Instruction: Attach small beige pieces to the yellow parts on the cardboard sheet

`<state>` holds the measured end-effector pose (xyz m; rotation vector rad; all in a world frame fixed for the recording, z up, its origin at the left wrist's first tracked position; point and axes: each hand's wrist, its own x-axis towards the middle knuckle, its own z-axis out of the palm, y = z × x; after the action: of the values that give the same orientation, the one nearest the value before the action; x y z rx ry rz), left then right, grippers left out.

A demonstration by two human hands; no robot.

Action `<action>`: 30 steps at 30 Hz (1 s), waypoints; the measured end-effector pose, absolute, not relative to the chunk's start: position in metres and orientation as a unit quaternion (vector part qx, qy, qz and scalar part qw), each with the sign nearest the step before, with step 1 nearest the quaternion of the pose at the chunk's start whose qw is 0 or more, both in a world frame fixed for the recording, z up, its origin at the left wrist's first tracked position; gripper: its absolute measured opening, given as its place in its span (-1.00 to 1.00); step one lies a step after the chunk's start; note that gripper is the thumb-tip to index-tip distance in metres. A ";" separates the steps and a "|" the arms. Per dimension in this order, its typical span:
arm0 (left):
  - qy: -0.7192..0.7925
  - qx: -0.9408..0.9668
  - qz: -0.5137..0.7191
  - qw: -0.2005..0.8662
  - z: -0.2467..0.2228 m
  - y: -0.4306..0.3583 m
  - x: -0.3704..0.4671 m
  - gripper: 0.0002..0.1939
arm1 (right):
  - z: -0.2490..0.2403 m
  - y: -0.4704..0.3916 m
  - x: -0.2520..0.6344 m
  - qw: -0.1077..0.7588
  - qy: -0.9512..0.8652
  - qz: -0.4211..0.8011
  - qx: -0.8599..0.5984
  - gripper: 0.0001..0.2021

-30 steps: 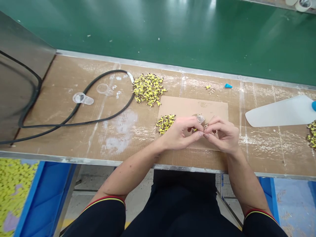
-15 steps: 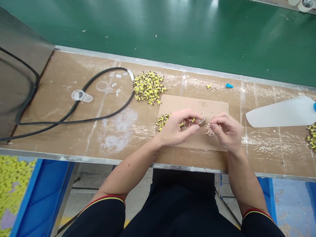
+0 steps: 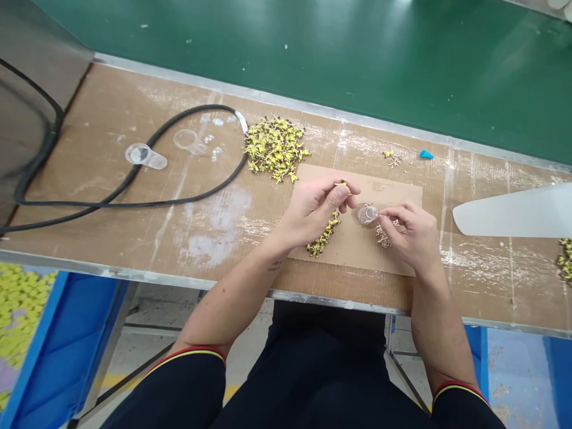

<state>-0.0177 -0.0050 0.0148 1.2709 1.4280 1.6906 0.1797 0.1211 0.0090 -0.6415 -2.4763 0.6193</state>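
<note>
My left hand [image 3: 315, 205] is closed in a pinch on a small yellow-and-black piece [image 3: 343, 184], held above a flat cardboard sheet [image 3: 353, 253]. Below it lies a small pile of similar yellow-and-black pieces [image 3: 322, 238], partly covered by the hand. A small clear round dish [image 3: 367, 214] stands on the sheet between my hands. At its right edge, the thumb and fingertips of my right hand [image 3: 409, 229] are pinched together; what they hold is too small to make out. Tiny pinkish-beige parts [image 3: 383, 236] are heaped under these fingers, partly hidden.
A larger heap of yellow-and-black pieces [image 3: 276, 148] lies behind the sheet, beside a looped black cable [image 3: 179, 202]. Clear plastic scoop-shaped pieces [image 3: 145, 156] lie left. A blue cone-shaped cap [image 3: 426, 154] and a long white blade-like piece [image 3: 513, 211] are to the right.
My left hand has risen away from the dish, raising the yellow-and-black piece and uncovering more of the dish and small pile. My right hand stays pinched near the dish. The view has shifted slightly.
</note>
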 end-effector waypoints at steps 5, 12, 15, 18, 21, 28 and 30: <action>0.568 0.502 0.602 0.249 0.018 -0.005 -0.019 -0.56 | 0.008 0.121 0.179 0.259 -0.912 0.220 -0.230 -0.89; 0.567 0.458 0.630 0.268 0.013 -0.005 -0.019 -0.65 | 0.010 0.121 0.178 0.262 -0.907 0.232 -0.233 -0.90; 0.556 0.421 0.653 0.295 0.011 -0.004 -0.017 -0.66 | 0.014 0.120 0.178 0.288 -0.890 0.260 -0.239 -0.92; 0.544 0.403 0.656 0.335 0.011 -0.005 -0.012 -0.67 | 0.017 0.118 0.179 0.337 -0.858 0.304 -0.239 -0.92; 0.517 0.408 0.648 0.383 0.011 -0.005 -0.002 -0.70 | 0.019 0.114 0.181 0.384 -0.826 0.349 -0.221 -0.92; 0.469 0.373 0.655 0.460 0.007 -0.006 0.021 -0.72 | 0.023 0.106 0.180 0.422 -0.800 0.382 -0.189 -0.90; 0.460 0.365 0.661 0.467 0.007 -0.006 0.024 -0.73 | 0.023 0.105 0.180 0.420 -0.802 0.385 -0.177 -0.88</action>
<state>0.0242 -0.0064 0.0070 0.8948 1.1274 1.6222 0.1800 0.1047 0.0229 -0.4429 -2.0101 0.9657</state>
